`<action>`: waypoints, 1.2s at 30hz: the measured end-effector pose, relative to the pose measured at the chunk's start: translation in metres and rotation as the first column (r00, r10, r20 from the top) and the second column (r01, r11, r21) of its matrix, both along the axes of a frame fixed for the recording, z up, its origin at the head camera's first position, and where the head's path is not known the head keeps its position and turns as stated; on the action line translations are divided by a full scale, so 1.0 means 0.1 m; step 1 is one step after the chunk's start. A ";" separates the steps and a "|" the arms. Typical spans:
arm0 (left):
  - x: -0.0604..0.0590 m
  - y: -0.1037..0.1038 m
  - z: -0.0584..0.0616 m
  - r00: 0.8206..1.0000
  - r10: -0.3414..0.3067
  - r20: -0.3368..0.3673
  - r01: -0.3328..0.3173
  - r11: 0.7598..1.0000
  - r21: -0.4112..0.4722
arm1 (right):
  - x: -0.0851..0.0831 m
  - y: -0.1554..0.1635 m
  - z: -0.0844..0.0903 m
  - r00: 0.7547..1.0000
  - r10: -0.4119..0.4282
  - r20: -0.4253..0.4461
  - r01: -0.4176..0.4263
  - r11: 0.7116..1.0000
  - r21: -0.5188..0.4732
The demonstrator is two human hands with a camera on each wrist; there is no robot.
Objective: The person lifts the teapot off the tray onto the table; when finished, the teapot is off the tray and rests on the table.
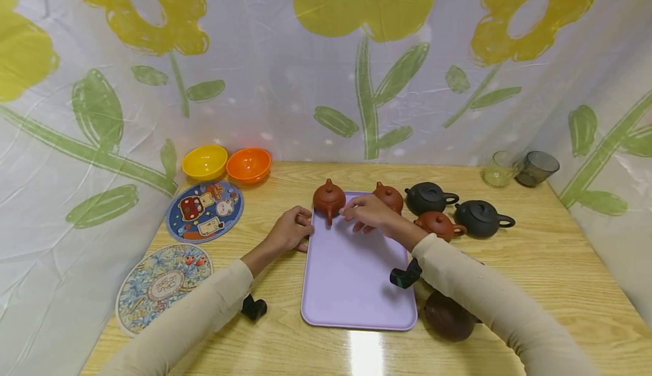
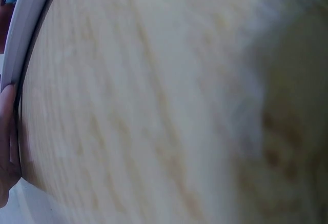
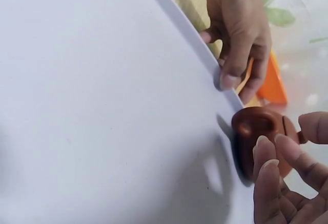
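Note:
A lilac rectangular tray (image 1: 356, 291) lies on the wooden table. My left hand (image 1: 291, 230) grips its left rim, thumb over the edge in the right wrist view, with the other fingers outside. On the tray's far left corner stands a reddish-brown clay teapot (image 1: 329, 199), its handle towards me. My right hand (image 1: 370, 213) hovers over the tray's far end with loosely bent fingers, beside this teapot and holding nothing. Another reddish-brown teapot (image 1: 389, 196) is at the far right corner, partly hidden by that hand. The left wrist view shows mostly table, with the tray rim (image 2: 28, 24) at its left.
Right of the tray stand a reddish teapot (image 1: 437, 223), two black teapots (image 1: 427, 196) and a dark brown pot (image 1: 448, 316) partly under the right sleeve. Two cups (image 1: 536, 167) are back right. Yellow and orange bowls (image 1: 248, 165) and two round mats (image 1: 206, 212) lie left.

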State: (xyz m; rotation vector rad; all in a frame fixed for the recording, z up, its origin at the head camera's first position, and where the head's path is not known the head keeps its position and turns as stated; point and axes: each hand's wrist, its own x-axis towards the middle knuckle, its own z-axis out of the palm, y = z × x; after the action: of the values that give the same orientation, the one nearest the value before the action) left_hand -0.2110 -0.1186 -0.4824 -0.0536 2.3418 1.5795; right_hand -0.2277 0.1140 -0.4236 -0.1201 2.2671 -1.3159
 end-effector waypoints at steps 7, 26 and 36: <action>0.00 0.00 0.00 1.000 0.004 -0.010 -0.004 1.000 -0.008 | -0.08 -0.10 -0.12 0.998 -0.064 0.017 0.064 0.998 -0.009; 0.00 -0.01 -0.02 1.000 0.002 -0.021 -0.002 1.000 0.007 | -0.07 -0.34 -0.27 0.985 -0.110 0.135 0.123 0.989 -0.087; 0.00 -0.01 0.00 1.000 -0.002 -0.003 0.002 1.000 0.000 | -0.09 -0.36 -0.19 0.985 -0.078 0.156 0.092 0.992 -0.083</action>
State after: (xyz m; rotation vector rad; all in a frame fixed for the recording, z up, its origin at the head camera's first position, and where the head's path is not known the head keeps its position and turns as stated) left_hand -0.2114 -0.1194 -0.4827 -0.0485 2.3429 1.5798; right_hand -0.2363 0.0782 -0.4428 0.0454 2.1056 -1.4217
